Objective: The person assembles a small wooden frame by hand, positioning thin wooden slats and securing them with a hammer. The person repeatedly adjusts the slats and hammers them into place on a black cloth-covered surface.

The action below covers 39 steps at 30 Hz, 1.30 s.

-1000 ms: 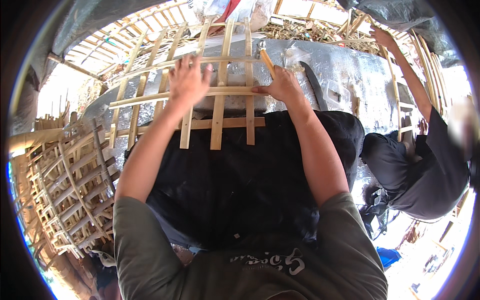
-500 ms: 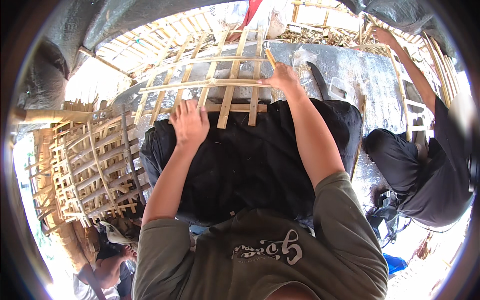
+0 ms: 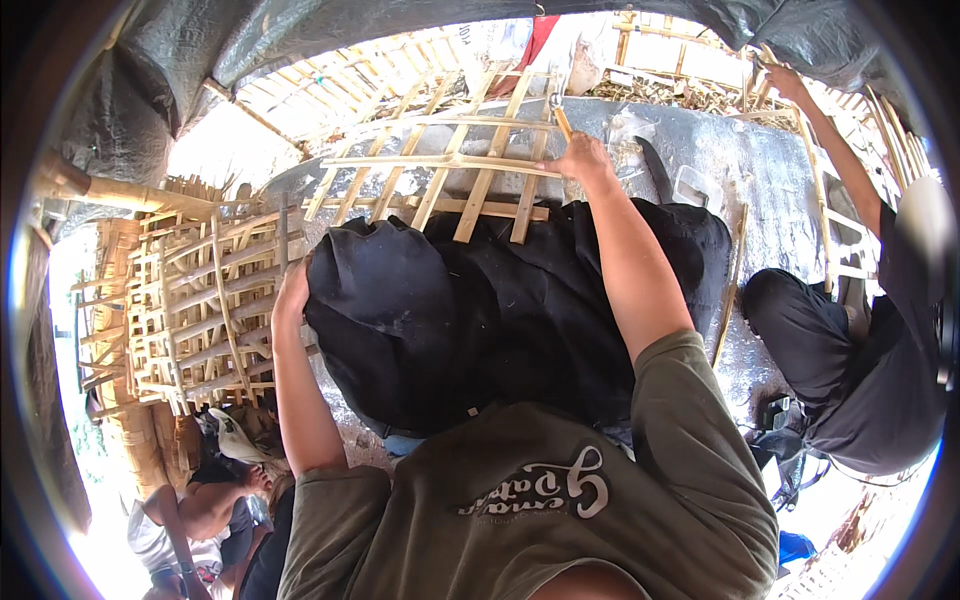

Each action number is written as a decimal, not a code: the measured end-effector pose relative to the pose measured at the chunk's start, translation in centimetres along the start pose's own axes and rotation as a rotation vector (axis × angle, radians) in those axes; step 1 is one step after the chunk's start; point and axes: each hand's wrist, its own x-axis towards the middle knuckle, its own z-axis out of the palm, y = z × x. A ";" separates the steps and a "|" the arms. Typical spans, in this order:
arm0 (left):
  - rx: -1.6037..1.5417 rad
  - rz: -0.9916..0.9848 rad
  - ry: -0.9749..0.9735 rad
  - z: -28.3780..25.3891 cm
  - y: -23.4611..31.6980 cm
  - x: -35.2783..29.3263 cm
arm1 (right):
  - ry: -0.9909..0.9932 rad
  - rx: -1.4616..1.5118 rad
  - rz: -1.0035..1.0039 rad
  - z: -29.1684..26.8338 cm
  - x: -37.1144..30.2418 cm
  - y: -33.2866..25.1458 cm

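My right hand (image 3: 585,160) is closed round the wooden handle of a small hammer (image 3: 563,122), whose metal head points away from me. Its thumb side lies at the right end of a crosswise slat on a bamboo lattice (image 3: 480,185). That lattice, made of slats nailed crosswise, leans over the far side of my black-covered lap (image 3: 520,310). My left hand (image 3: 291,290) is down beyond my left knee, next to a stack of bamboo lattices (image 3: 200,300). Its fingers are mostly hidden, and whether it holds anything does not show.
A dark curved blade (image 3: 655,168) and a clear plastic box (image 3: 693,187) lie on the silvery sheet (image 3: 780,170) at far right. A co-worker in black (image 3: 860,370) sits to the right, with one arm raised by a bamboo frame. Another person (image 3: 200,520) sits at lower left.
My left hand has left the near edge of the lattice and moved left and down beside my knee. The right hand stays on the hammer; the whole view has shifted slightly.
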 end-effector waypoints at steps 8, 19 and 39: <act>0.293 0.296 0.230 -1.5 -1.5 2.0 | -0.042 -0.017 0.029 -0.6 -0.7 -0.7; 0.665 0.617 0.374 -8.4 -14.3 1.0 | 0.009 -0.056 0.013 -0.6 -1.4 -1.3; 0.681 0.947 0.336 2.3 -2.9 -9.3 | 0.010 -0.015 0.001 0.3 -0.4 0.3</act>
